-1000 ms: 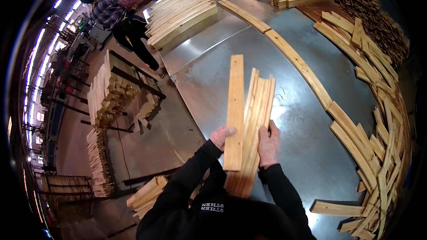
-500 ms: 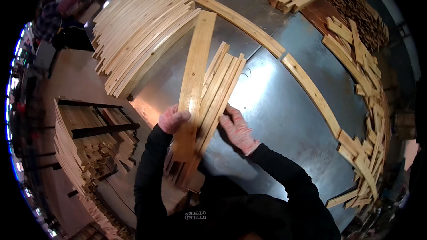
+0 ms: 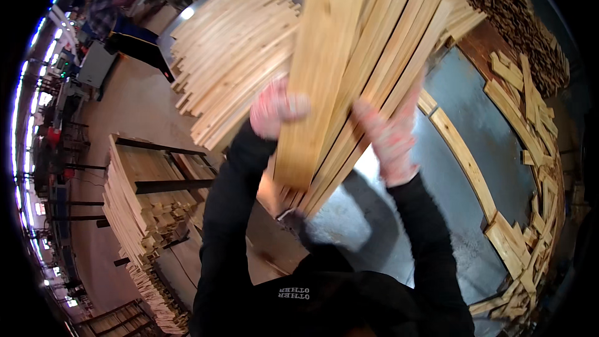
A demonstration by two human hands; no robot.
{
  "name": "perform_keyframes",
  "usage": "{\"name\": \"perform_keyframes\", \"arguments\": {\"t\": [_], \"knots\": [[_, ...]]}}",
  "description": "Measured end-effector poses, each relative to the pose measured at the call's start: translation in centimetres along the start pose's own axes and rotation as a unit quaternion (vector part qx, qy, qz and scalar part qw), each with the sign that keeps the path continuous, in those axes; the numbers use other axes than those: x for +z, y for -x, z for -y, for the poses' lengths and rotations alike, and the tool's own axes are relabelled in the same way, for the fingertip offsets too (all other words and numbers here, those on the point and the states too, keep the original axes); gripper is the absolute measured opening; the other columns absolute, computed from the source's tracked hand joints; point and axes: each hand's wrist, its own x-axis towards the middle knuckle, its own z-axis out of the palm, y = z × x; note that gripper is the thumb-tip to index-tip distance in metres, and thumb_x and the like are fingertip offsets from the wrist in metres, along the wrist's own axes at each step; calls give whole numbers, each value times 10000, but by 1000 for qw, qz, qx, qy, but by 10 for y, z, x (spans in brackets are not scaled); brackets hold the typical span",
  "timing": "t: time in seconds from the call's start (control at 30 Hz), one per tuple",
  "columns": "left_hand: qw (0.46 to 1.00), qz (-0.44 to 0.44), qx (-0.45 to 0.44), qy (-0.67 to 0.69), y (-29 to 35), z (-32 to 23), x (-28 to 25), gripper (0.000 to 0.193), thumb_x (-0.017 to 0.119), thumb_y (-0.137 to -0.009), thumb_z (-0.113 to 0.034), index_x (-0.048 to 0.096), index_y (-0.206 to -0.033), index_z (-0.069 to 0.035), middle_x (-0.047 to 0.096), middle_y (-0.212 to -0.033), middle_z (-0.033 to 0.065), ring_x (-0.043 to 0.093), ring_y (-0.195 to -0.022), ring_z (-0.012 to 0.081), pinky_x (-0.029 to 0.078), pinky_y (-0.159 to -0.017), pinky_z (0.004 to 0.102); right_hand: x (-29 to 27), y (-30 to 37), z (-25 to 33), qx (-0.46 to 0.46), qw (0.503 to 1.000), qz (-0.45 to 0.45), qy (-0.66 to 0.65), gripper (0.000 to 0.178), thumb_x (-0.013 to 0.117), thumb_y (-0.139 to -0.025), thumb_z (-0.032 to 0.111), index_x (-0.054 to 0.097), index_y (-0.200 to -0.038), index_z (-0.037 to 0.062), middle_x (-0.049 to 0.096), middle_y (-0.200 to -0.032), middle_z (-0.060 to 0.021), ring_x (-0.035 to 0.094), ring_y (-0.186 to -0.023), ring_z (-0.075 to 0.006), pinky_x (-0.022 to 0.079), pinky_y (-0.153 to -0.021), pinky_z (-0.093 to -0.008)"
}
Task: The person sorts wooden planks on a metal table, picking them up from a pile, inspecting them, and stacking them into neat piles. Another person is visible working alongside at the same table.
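Note:
A bundle of long pale wooden boards (image 3: 368, 87) is raised in front of me over the metal table (image 3: 462, 93). One wide board (image 3: 324, 62) lies flat-side up along the bundle's left, and several narrower ones stand on edge beside it. My left hand (image 3: 277, 107), in a pink and white glove, grips the left edge with its thumb over the wide board. My right hand (image 3: 392, 134), gloved alike and smeared by motion, is closed on the right side of the bundle, its thumb across the narrow boards. The fingers underneath are hidden.
A large stack of boards (image 3: 237, 43) lies at the table's far left. Slats fill a rack (image 3: 168, 181) on the left. Boards in a line (image 3: 463, 156) and loose offcuts (image 3: 540, 168) lie to the right. A person (image 3: 118, 15) stands at the far left.
Both hands have lifted the bundle up and away to the right, so it looks larger. My right hand now overlaps the boards with its thumb. The whole view has shifted slightly.

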Motion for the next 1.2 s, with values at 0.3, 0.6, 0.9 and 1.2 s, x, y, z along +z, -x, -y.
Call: {"name": "perform_keyframes", "arguments": {"t": [0.3,0.6,0.9,1.2], "knots": [[988,151,7,-17,-10,-70,-16,609,609,-848,-227,464,-1384,24,583,-1291,132,586,-1178,277,478,-1022,443,4,-34,10,-78,969,136,-189,891,779,-819,276,224,-1485,66,438,-1417,-152,446,-1321,-291,436,-1060,-423],[917,85,-331,-204,149,105,-84,458,524,-874,-200,579,-1270,23,662,-970,87,608,-757,180,490,-675,301,-27,198,-185,-81,839,219,492,756,635,-883,113,254,-1536,132,240,-1531,-330,354,-1345,-546,398,-1094,-482],[980,-6,-199,13,201,140,-163,489,606,-919,-314,588,-1225,67,593,-1091,163,617,-795,154,494,-709,269,36,190,-173,74,882,210,416,931,608,-775,45,93,-1547,-35,171,-1563,-336,190,-1470,-466,215,-1212,-424],[963,-95,-250,-37,152,49,-154,588,588,-767,-176,566,-1278,114,665,-1196,175,664,-976,202,510,-840,268,98,165,-174,215,840,251,430,895,635,-925,267,77,-1543,-61,399,-1452,-310,519,-1229,-391,426,-1023,-370]]}}
